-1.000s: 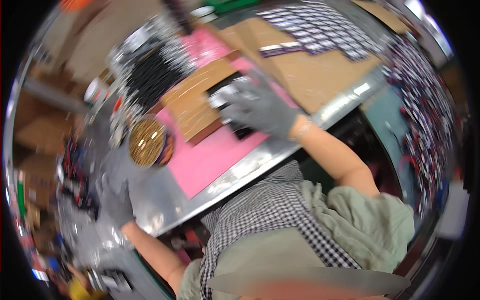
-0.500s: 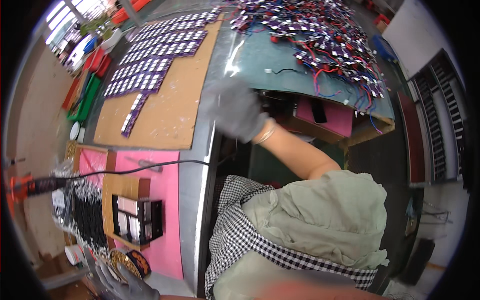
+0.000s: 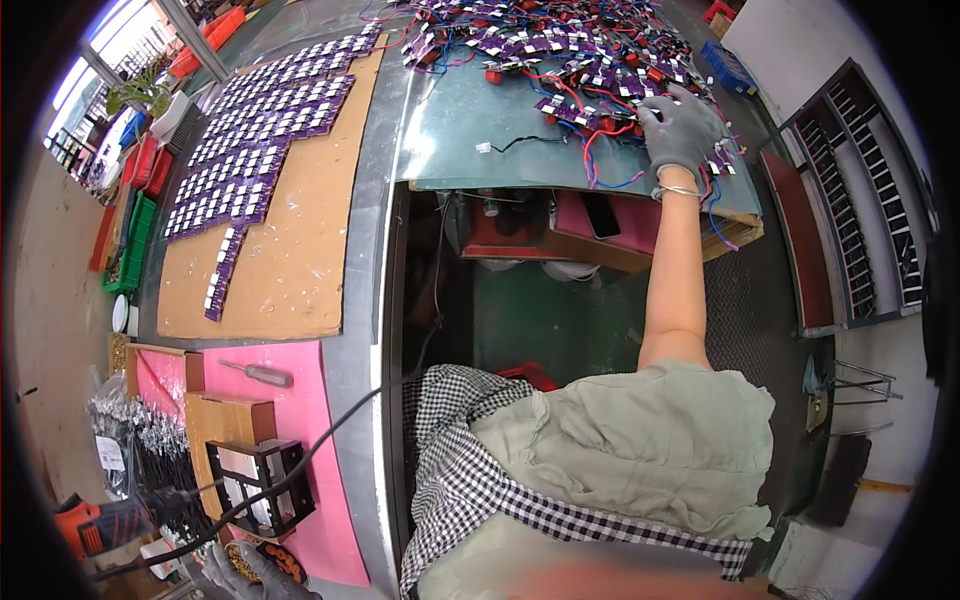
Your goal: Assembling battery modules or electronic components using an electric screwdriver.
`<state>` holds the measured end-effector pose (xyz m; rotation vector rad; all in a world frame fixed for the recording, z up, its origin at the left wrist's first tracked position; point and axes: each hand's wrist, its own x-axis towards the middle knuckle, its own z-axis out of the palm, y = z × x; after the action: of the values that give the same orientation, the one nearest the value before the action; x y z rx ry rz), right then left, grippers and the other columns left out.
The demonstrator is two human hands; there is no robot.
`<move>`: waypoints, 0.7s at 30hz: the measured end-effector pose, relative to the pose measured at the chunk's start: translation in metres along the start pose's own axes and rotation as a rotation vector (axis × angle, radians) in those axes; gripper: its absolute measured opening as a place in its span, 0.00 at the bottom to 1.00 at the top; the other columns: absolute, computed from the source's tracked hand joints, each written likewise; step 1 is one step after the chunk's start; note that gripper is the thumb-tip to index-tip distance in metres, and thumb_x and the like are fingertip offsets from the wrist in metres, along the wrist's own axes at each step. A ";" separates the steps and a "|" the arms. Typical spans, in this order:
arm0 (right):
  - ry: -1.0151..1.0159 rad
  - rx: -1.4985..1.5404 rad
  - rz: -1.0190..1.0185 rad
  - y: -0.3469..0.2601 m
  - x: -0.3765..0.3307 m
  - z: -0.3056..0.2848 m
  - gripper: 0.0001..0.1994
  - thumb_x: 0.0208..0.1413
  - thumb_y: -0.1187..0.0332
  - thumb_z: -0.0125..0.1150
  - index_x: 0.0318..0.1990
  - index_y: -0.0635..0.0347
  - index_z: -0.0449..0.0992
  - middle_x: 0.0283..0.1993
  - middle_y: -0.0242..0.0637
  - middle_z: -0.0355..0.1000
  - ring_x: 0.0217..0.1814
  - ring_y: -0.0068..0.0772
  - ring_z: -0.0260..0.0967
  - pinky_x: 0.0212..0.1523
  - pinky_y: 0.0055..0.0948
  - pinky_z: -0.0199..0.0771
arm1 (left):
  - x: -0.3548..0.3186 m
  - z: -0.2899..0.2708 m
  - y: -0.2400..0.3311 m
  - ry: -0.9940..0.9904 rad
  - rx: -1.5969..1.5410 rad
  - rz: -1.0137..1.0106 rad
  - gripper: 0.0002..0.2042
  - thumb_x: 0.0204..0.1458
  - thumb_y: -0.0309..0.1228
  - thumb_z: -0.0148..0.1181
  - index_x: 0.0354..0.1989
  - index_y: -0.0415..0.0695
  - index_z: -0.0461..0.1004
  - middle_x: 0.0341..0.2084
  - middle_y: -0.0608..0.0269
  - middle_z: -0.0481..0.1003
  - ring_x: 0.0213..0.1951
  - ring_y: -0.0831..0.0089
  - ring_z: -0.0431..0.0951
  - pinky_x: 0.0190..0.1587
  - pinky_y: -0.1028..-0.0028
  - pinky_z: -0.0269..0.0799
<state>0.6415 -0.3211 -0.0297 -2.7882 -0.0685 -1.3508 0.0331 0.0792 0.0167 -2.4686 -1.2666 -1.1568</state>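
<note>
My right hand (image 3: 680, 130), in a grey glove, is stretched out far to the upper right. It lies on a heap of small purple circuit boards with red and blue wires (image 3: 560, 50), which covers a green mat (image 3: 470, 130). Its fingers bend down into the heap, and any grip is hidden. My left hand (image 3: 245, 578), also gloved in grey, shows only at the lower edge. It is beside a black frame fixture (image 3: 262, 485) on a pink mat (image 3: 320, 440).
A cardboard sheet (image 3: 290, 260) carries rows of purple boards (image 3: 260, 130). A screwdriver (image 3: 258, 373) lies on the pink mat and a black cable (image 3: 340, 425) crosses it. An orange power tool (image 3: 95, 525) sits lower left. Metal racks (image 3: 860, 200) stand at right.
The view has swung from the pink mat to the far bench. My right hand left the black fixture and reached out onto the heap of wired boards.
</note>
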 end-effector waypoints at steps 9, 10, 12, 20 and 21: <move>0.029 0.212 -0.516 -0.132 0.068 0.056 0.07 0.49 0.53 0.68 0.30 0.37 0.88 0.50 0.22 0.78 0.56 0.35 0.72 0.61 0.47 0.58 | 0.002 -0.005 0.010 -0.036 0.040 0.005 0.19 0.57 0.40 0.71 0.49 0.36 0.81 0.50 0.40 0.79 0.55 0.43 0.75 0.59 0.50 0.71; 0.011 0.208 -0.563 -0.150 0.075 0.059 0.07 0.49 0.52 0.69 0.31 0.37 0.88 0.49 0.22 0.78 0.57 0.35 0.71 0.62 0.48 0.58 | 0.002 -0.007 0.006 -0.029 0.047 -0.005 0.19 0.57 0.40 0.71 0.49 0.36 0.81 0.50 0.40 0.79 0.55 0.43 0.75 0.59 0.50 0.71; -0.102 0.136 -0.649 -0.190 0.075 0.061 0.08 0.48 0.52 0.70 0.31 0.38 0.88 0.47 0.24 0.77 0.57 0.36 0.70 0.64 0.49 0.57 | -0.002 -0.013 -0.007 -0.013 0.136 0.167 0.19 0.57 0.39 0.71 0.49 0.37 0.82 0.50 0.41 0.79 0.56 0.44 0.76 0.59 0.51 0.71; -0.305 -0.427 -0.784 -0.243 0.070 0.148 0.18 0.61 0.71 0.48 0.48 0.65 0.84 0.48 0.44 0.79 0.54 0.46 0.69 0.75 0.66 0.40 | -0.012 -0.024 0.010 -0.037 0.011 -0.109 0.20 0.59 0.40 0.69 0.53 0.37 0.81 0.53 0.43 0.79 0.58 0.47 0.76 0.62 0.53 0.70; -0.309 -0.440 -0.841 -0.247 0.069 0.136 0.18 0.62 0.70 0.47 0.51 0.67 0.82 0.48 0.44 0.79 0.55 0.47 0.69 0.75 0.67 0.40 | -0.014 -0.025 0.006 -0.004 0.027 -0.064 0.21 0.60 0.40 0.68 0.54 0.37 0.81 0.54 0.43 0.79 0.59 0.47 0.76 0.62 0.52 0.70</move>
<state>0.7762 -0.0650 -0.0547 -3.4990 -1.2080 -1.0815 0.0180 0.0558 0.0256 -2.4296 -1.3619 -1.1420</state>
